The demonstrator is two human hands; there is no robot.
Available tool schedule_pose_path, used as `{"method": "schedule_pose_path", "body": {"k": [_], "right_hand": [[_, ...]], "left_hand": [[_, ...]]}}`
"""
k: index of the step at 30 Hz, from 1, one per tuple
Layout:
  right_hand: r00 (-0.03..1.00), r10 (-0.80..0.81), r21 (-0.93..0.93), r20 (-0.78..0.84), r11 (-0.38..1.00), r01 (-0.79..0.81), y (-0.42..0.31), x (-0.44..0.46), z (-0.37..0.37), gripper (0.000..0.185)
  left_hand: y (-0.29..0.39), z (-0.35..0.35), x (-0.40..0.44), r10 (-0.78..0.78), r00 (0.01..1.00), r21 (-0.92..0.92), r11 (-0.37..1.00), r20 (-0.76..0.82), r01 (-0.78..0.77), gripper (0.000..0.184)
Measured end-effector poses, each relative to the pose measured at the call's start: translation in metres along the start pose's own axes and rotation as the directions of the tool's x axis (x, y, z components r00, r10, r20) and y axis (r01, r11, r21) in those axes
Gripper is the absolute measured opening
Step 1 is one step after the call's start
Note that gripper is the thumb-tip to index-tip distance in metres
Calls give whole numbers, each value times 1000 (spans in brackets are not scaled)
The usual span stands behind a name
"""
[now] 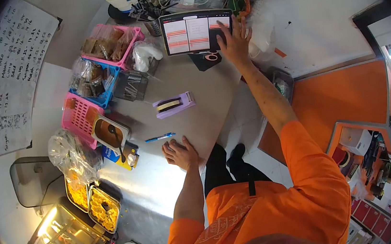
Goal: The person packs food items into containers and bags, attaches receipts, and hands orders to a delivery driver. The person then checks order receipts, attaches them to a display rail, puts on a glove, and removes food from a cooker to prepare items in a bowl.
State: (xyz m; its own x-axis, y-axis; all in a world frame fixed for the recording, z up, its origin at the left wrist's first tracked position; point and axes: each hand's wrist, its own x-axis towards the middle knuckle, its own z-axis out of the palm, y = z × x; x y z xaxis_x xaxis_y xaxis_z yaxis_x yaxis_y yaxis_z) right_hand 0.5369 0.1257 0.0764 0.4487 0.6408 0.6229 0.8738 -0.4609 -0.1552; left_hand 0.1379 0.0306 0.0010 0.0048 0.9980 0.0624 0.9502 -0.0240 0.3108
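Note:
A tablet (pixel 188 38) with a lit screen of white panels and orange-red bars stands at the far end of the counter. My right hand (pixel 235 44) is stretched out to its right side, fingers spread, the index finger at or just over the screen. My left hand (pixel 181 154) rests on the counter near its front edge, fingers loosely bent and apart, holding nothing. Just beyond it lies a blue pen (pixel 160 137). Farther along the counter sits a lilac tape dispenser (pixel 187 104). Scissors (pixel 212 56) lie partly hidden below the tablet.
Along the left stand a pink basket (pixel 136 34) and a blue basket (pixel 114 90) of bagged items, another pink basket (pixel 75 117), and a metal container (pixel 118 126) with a dark ladle. Trays of yellow food (pixel 104 210) sit beside a lit glass warmer (pixel 66 240). Orange shelving (pixel 342 95) stands at right.

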Motion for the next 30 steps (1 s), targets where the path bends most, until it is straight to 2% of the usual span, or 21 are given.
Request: {"method": "schedule_pose_path", "body": {"k": [2,5,8,12,15,18,19,21,24,26,28,30], "right_hand": [[994,-108,24,23,994,108,-5,-7,-2,44],[980,-179,55,88,983,175,-7,-17,-1,43],[980,-165,51,107,986,160,-4,-18,2,43],[984,-141,21,105,990,140,-1,-5,2,47],[994,-62,-69,93,995,69,-3,6,0,53],[991,106,55,-76,993,-102,-10,7,-14,58],[993,100,53,-64,994,-97,-13,3,-28,58],[994,98,44,-51,994,-96,-16,-19,-70,58],[995,98,76,-30,992,-96,3,-49,-176,48],[992,62,140,-110,989,-46,44,-60,-257,28],[966,-7,321,-258,943,92,106,-63,-344,15],[891,103,196,-443,981,-16,150,-62,-447,13]], "left_hand": [[-1,0,-1,14,1000,6,1000,-4,-14,50],[-2,-1,0,22,1000,-6,1000,3,-22,50],[0,-4,1,22,1000,-15,1000,18,-22,50],[-1,-4,1,24,999,-2,1000,24,-24,50],[-1,-5,1,12,999,-41,999,41,-11,49],[-1,-7,1,7,999,-53,999,40,-4,48],[1,-8,-1,3,999,-50,999,35,-1,48],[2,-10,-1,11,1000,-48,999,21,-10,47],[0,-6,-4,32,999,-53,998,-34,-34,45],[-2,-8,-7,83,993,-50,995,-84,-87,45],[-1,-15,-13,69,994,-18,997,-82,-71,44],[-12,-9,-14,15,998,-289,957,-66,-33,41]]}}
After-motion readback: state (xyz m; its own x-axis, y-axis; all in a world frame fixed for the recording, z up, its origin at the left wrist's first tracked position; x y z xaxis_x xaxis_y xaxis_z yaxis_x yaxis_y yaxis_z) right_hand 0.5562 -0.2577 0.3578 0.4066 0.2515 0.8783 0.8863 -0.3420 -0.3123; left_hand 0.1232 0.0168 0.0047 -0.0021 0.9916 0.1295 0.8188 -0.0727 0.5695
